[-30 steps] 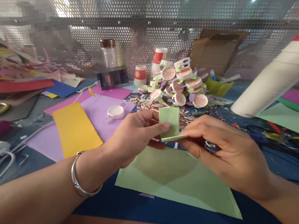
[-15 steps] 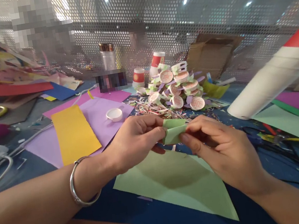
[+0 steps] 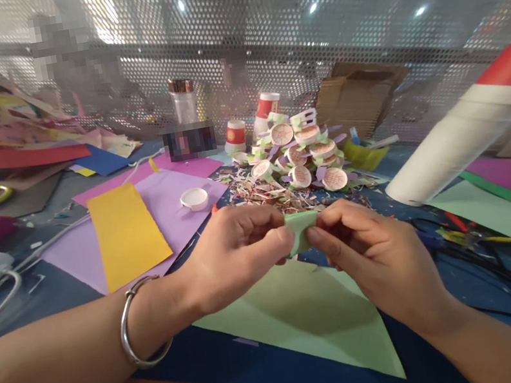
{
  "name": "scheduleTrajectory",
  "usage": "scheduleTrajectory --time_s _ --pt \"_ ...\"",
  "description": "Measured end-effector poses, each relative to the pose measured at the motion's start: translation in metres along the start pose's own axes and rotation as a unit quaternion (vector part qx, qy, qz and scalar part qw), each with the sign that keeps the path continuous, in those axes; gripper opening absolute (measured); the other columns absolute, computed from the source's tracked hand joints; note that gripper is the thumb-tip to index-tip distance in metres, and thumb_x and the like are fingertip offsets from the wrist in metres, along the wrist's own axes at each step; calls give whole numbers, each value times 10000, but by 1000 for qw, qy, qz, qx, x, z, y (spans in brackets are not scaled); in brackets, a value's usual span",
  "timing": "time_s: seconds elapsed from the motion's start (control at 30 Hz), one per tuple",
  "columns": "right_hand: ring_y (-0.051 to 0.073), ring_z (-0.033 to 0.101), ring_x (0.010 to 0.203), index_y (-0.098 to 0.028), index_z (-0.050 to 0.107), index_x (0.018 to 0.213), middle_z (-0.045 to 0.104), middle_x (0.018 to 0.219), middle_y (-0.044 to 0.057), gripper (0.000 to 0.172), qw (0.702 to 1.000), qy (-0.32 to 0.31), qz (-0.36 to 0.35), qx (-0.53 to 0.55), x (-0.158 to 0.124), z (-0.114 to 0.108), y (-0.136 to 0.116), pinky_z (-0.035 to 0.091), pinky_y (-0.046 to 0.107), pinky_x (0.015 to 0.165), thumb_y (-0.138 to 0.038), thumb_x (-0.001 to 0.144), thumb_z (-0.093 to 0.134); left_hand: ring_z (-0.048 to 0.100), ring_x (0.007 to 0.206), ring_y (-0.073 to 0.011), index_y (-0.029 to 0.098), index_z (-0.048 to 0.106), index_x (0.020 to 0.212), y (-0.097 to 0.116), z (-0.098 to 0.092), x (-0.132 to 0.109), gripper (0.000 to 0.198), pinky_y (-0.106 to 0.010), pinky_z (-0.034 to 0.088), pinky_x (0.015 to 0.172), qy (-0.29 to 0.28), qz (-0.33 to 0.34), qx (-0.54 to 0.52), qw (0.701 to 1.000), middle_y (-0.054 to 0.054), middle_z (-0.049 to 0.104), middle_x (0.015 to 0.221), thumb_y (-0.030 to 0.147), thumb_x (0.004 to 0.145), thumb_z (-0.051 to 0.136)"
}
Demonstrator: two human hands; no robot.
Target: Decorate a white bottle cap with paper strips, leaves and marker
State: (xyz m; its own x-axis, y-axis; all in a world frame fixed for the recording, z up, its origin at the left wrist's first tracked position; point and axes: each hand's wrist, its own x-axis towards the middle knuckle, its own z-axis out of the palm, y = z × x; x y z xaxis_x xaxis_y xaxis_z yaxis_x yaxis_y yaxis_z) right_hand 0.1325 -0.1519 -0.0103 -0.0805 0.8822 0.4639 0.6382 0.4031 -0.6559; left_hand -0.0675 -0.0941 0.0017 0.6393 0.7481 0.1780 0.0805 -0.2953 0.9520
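The small piece of light green paper (image 3: 302, 229) is folded over on itself into a compact, roughly four-sided packet, plain and matte, with a nearly straight edge along its top. Fingers cover both of its ends, so I cannot tell how many layers it has. It is held up in the air over the far edge of the large green sheet (image 3: 300, 311), which is of a similar pale colour and lies with a soft shadow across it. The left hand (image 3: 239, 256) pinches the packet's left end, thumb on the near side and the other fingers curled behind. The right hand (image 3: 381, 255) pinches the right end, thumb tip on the near face and forefinger close by at the top corner. Both grips are nearly closed, with only the paper between thumb and fingers, and the two thumbs are near each other but apart. Left of the large green sheet lies a lilac sheet (image 3: 166, 200) bearing a yellow strip (image 3: 130, 235) and a round white piece (image 3: 194, 199); beyond the large green sheet is a heap of cut cup bases (image 3: 300, 176).
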Motion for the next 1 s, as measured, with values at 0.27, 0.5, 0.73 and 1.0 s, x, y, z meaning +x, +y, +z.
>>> scheduleTrajectory --time_s 0.27,0.5,0.73,1.0 --pt "124 508 638 -218 628 812 540 729 -19 196 1000 8 8 8 1 2 -1 412 257 571 -328 974 624 470 602 -100 161 622 751 -3 3 0 270 -219 350 533 50 40 114 991 14 544 642 311 964 548" --pt "112 542 537 -235 676 909 612 659 -30 173 997 59 54 19 2 0 -5 408 235 485 -400 955 650 385 559 -76 185 493 727 -2 4 0 226 -203 318 512 64 89 162 981 54 452 627 219 947 535" --pt "87 509 466 -231 687 870 599 590 -52 142 998 41 34 34 2 2 -8 414 206 460 -344 951 657 358 557 -80 202 404 705 -8 4 0 267 -216 312 518 47 94 218 970 68 374 605 238 939 528" --pt "84 522 456 -232 666 853 598 562 -61 167 998 18 54 42 1 -1 -7 433 189 448 -349 969 633 671 851 -140 192 431 837 -4 4 7 195 -312 607 756 -64 -89 -212 971 46 550 780 196 923 605"
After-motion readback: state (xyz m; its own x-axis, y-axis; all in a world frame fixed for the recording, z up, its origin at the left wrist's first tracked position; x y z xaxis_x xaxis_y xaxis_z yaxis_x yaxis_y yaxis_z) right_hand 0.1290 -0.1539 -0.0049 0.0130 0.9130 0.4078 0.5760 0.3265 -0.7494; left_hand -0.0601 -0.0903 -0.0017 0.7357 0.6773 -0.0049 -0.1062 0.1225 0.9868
